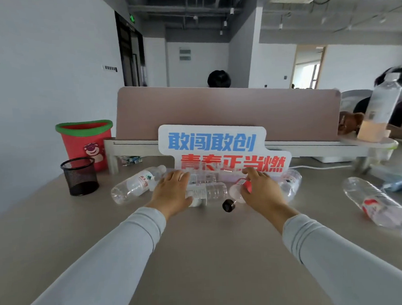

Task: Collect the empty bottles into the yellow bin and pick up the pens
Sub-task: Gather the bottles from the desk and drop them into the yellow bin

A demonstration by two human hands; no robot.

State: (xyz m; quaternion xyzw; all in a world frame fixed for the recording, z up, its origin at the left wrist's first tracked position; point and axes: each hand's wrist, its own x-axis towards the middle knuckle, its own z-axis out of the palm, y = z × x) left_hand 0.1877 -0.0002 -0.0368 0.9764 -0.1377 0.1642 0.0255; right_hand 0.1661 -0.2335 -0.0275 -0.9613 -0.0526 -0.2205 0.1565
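Observation:
Several empty clear plastic bottles lie on the grey desk in front of a lettered sign. My left hand point(171, 191) lies flat, fingers stretched, over the end of a clear bottle point(209, 193) and touches another bottle point(202, 177) behind it. My right hand point(259, 191) curls over a red-labelled bottle point(290, 182). One more bottle point(132, 186) lies to the left and a large one point(379, 204) to the far right. A red bin with a green rim point(87, 142) stands at the back left. No pens show.
A black mesh pen holder point(80, 177) stands left of the bottles. A black cap point(228, 205) lies between my hands. The lettered sign point(218, 146) leans on a pink desk divider point(228, 113). An upright bottle point(383, 103) stands on the shelf at right. People sit beyond.

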